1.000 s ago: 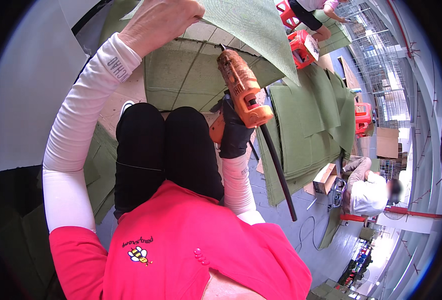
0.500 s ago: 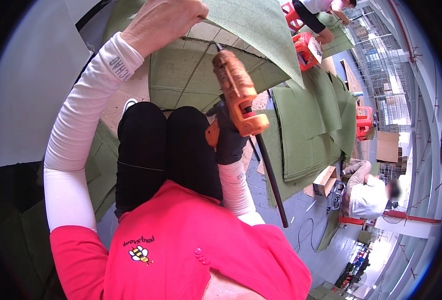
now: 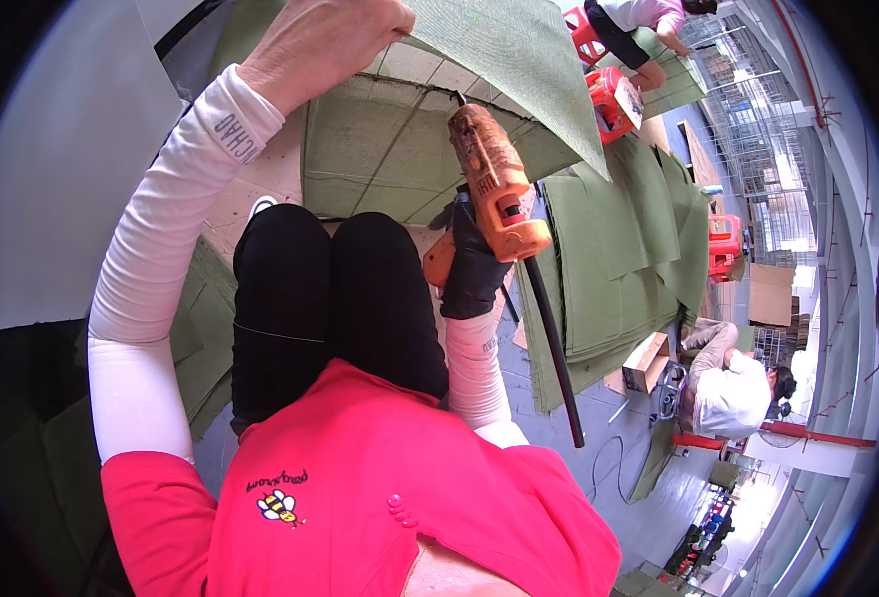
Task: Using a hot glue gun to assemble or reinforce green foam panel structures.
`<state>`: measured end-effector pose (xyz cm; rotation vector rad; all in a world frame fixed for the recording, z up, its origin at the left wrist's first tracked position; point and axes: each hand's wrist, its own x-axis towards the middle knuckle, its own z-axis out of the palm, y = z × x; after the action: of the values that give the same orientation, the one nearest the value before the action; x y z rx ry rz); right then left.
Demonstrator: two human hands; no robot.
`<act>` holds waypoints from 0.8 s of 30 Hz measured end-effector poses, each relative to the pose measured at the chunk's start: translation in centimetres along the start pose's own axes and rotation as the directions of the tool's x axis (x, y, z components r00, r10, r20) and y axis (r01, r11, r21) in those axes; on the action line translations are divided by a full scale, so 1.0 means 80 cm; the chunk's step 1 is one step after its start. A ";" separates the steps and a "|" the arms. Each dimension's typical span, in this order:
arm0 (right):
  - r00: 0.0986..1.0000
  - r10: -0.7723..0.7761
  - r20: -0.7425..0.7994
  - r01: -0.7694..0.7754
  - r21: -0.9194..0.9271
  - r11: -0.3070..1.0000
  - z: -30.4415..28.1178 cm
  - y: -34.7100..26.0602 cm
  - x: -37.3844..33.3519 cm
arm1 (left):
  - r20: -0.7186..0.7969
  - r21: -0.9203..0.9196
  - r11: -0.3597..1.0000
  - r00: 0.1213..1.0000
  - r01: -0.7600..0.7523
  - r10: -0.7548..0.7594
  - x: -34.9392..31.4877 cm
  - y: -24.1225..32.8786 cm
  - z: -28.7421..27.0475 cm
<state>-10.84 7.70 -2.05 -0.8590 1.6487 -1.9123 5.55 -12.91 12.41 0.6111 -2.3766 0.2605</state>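
Glue gun [image 3: 494, 179], orange plastic body crusted brown toward the nozzle, gripped in right hand [image 3: 474, 264]; nozzle aimed up at the underside of a lifted flap. Right hand in a black glove, fingers wrapped fully round the handle, white sleeve below the wrist. Black glue stick or cord [image 3: 554, 343], long and straight, running down from the rear of the gun toward the floor.

Left hand [image 3: 325, 40] bare, raised at top of view, fingers closed in a pinch on the edge of a green felt sheet [image 3: 519, 60], holding that flap folded up and back. Woven, coarse texture on the felt; triangular outline where lifted. Beneath it a box-like panel [image 3: 390, 139] lined with the same green felt, pale board edges showing along its seams. Cannot tell whether anything lies inside it.

Black trousers [image 3: 330, 298] over bent knees in the middle of view, red shirt [image 3: 360, 488] below with a small bee emblem.

More green felt pieces [image 3: 618, 239] stacked flat in overlapping layers to the right, on the grey floor. Red plastic stool [image 3: 613, 99] near the top, another person's legs just beyond it. Cardboard box [image 3: 648, 363] open at the right, contents too small to make out. Just beside it, a second person [image 3: 733, 393] in a white top, crouched. Wire racks along the far right wall.
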 end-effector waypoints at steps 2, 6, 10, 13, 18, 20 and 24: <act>0.999 0.039 0.013 -0.039 -0.022 0.999 0.003 -0.001 -0.002 | 0.003 0.023 1.000 1.000 -0.001 0.001 0.000 -0.002 0.000; 0.998 -0.044 0.043 0.046 -0.065 0.997 0.019 0.002 -0.012 | -0.022 0.009 1.000 1.000 -0.006 0.006 0.001 -0.003 -0.002; 0.998 -0.062 -0.018 0.060 -0.089 0.994 0.023 -0.004 -0.010 | 0.011 0.032 0.999 1.000 -0.002 0.002 -0.002 -0.005 -0.004; 1.000 -0.019 -0.023 0.018 -0.054 0.998 0.013 -0.016 0.002 | -0.006 0.066 0.998 1.000 -0.011 0.012 -0.005 -0.005 -0.004; 0.999 0.000 0.052 0.009 -0.190 0.982 0.024 -0.015 -0.008 | 0.012 0.032 0.999 1.000 0.003 -0.003 -0.004 -0.005 -0.007; 0.998 -0.028 0.062 0.033 -0.083 0.996 0.035 -0.010 -0.013 | 0.004 0.049 0.999 1.000 -0.006 0.006 -0.005 -0.007 -0.009; 0.995 -0.009 0.100 0.018 -0.089 0.996 0.044 -0.002 -0.017 | 0.034 0.061 0.998 0.999 -0.005 0.003 -0.010 -0.010 -0.010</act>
<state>-7.36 6.22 -1.79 -0.9869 1.6831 -1.7853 6.92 -13.09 12.51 0.6438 -2.4100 0.3286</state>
